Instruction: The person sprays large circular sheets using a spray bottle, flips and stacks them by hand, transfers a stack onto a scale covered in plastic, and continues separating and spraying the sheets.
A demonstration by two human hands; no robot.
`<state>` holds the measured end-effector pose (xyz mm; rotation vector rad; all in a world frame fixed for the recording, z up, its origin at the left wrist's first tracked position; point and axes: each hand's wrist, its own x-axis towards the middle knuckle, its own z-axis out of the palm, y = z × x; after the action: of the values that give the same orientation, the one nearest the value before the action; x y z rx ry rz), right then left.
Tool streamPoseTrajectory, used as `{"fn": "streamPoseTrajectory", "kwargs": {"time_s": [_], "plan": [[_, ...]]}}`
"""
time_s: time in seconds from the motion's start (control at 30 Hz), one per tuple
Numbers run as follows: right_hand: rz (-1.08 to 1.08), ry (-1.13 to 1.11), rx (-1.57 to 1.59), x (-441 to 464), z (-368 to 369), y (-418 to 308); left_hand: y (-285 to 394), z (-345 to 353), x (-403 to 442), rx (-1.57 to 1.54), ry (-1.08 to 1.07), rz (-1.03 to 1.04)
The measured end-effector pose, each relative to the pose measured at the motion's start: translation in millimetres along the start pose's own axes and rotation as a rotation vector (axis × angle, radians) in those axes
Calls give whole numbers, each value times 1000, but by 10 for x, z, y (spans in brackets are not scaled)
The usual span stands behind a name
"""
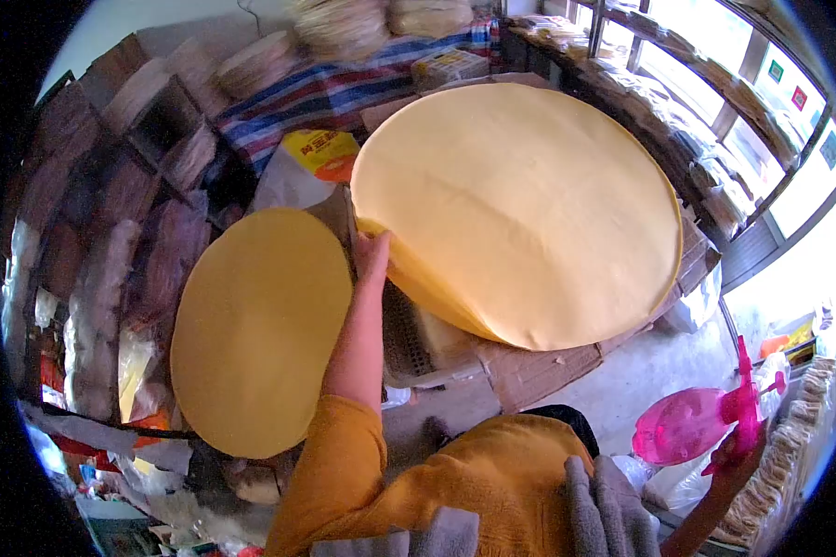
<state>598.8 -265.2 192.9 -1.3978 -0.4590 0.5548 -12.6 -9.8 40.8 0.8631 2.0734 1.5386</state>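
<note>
A large, round, pale yellow sheet [520, 213] lies in front of me, its near left edge lifted and bent. My left hand [372, 251] is closed on that edge, the fingers partly hidden beneath it. Left of my forearm is a second yellow sheet [260, 334], rounded and flat. Off to the right, well apart from the sheets, my right hand [738, 455] is wrapped round a pink translucent spray bottle [683, 427]. The bottle is tilted on its side.
Flattened cardboard [539, 376] lies under the large sheet. A grey crate [404, 339] shows between the sheets. Behind are a striped cloth [344, 88] and a yellow-and-white bag [318, 153]. Packed shelves [158, 139] stand left; window shelves [678, 121] with flat packs run along the right.
</note>
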Motion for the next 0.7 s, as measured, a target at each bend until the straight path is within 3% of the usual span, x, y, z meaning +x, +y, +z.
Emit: {"fn": "streamPoseTrajectory", "kwargs": {"time_s": [0.17, 0.2, 0.27, 0.3, 0.33, 0.4, 0.47, 0.67, 0.7], "plan": [[165, -69, 79, -86, 39, -92, 56, -145, 312, 763, 156, 21], [82, -37, 14, -7, -72, -6, -94, -112, 445, 883, 181, 6], [-10, 3, -55, 176, -310, 162, -531, -17, 754, 825, 212, -24], [-19, 13, -59, 145, -266, 126, -509, -4, 729, 796, 229, -41], [47, 1, 1, 109, -235, 77, -340, -23, 559, 858, 116, -72], [132, -31, 63, 10, -131, -7, -861, 119, 522, 1097, 242, 349], [167, -64, 79, -60, -95, -25, -983, 119, 204, 821, 55, 637], [-309, 27, -295, 150, -256, 431, -336, 625, -1535, 595, -618, 601], [-161, -21, -197, 116, -164, 354, -275, 741, -1750, 562, -694, 620]]}}
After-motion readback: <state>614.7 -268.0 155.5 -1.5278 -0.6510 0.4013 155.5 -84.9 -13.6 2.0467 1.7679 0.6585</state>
